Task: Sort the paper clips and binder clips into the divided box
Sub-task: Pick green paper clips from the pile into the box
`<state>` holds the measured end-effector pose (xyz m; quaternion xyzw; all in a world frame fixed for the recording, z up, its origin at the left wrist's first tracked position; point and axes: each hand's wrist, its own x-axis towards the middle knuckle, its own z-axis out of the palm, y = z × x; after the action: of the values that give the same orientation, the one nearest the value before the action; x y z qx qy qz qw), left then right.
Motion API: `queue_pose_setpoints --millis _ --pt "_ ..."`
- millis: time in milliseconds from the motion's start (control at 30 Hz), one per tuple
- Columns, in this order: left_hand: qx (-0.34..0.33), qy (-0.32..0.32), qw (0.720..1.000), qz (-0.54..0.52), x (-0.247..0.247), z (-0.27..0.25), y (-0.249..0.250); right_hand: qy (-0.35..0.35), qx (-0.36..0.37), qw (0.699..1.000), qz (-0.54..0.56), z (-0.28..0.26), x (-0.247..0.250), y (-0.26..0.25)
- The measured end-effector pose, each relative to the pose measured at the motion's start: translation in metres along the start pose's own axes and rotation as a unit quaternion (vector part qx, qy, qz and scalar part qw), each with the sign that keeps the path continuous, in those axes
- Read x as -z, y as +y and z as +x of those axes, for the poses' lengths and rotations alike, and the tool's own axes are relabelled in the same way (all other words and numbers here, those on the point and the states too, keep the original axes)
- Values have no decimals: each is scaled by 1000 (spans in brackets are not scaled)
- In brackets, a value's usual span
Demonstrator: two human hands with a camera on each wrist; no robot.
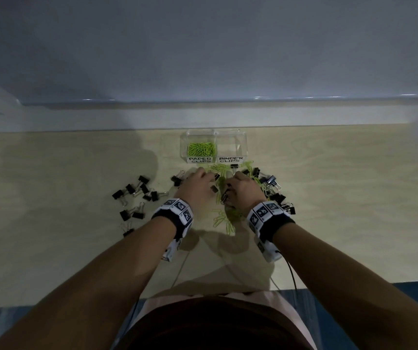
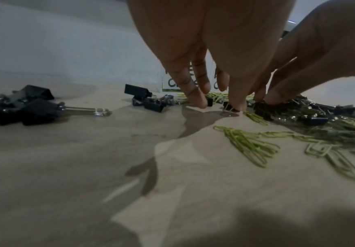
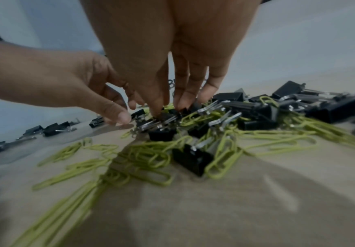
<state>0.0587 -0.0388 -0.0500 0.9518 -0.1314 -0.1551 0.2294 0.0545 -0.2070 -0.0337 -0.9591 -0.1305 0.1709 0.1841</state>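
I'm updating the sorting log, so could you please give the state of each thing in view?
Paper clips compartment: partly filled with green clips.
Binder clips compartment: looks empty.
Mixed pile: unsorted on the table.
Left hand: fingertips down on the pile.
Right hand: pinching a binder clip.

Two white labels with black hand-lettered capitals stand on the near wall of the clear divided box (image 1: 216,133). The left label (image 1: 199,159) reads "PAPER CLIPS" in two lines and fronts the compartment holding green clips. The right label (image 1: 231,159) reads "BINDER CLIPS" in two lines. In the left wrist view only fragments of this lettering show between the fingers, too partial to read. Both wristbands (image 1: 177,210) carry square black-and-white coded markers without legible characters; small print at one band's lower end is too blurred to read.
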Motion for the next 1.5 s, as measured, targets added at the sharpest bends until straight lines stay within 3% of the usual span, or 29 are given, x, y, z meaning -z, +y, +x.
queue_pose_setpoints --millis 133,467,567,667,733,833,933,1033,1200,1367,1500 --pt "26 -11 999 17 -1 4 2 -73 -21 997 -18 3 0 -9" --pt "97 26 992 -79 -5 3 -6 -84 -39 995 28 -5 3 -7" --pt "94 42 990 -99 -5 -4 -16 -38 -54 994 93 -11 8 6" --pt "78 56 990 -105 -1 -12 -24 61 -111 979 162 -18 16 31" --pt "66 71 990 -107 2 -15 -27 131 -137 969 157 -20 19 51" --pt "53 83 992 -79 9 -19 -30 149 -168 969 103 -22 18 65" --pt "35 65 996 -44 16 -16 -29 160 -91 982 32 -25 9 48" --pt "18 -6 1000 3 17 -8 -23 106 -1 994 14 -25 -4 14" --pt "-6 -22 998 65 14 -1 -20 1 16 999 -35 -18 -18 -18" --pt "-5 16 1000 21 17 -5 -27 14 -27 993 112 -13 -13 -6" --pt "37 108 993 17 26 -14 -44 128 -80 967 207 -18 3 17"
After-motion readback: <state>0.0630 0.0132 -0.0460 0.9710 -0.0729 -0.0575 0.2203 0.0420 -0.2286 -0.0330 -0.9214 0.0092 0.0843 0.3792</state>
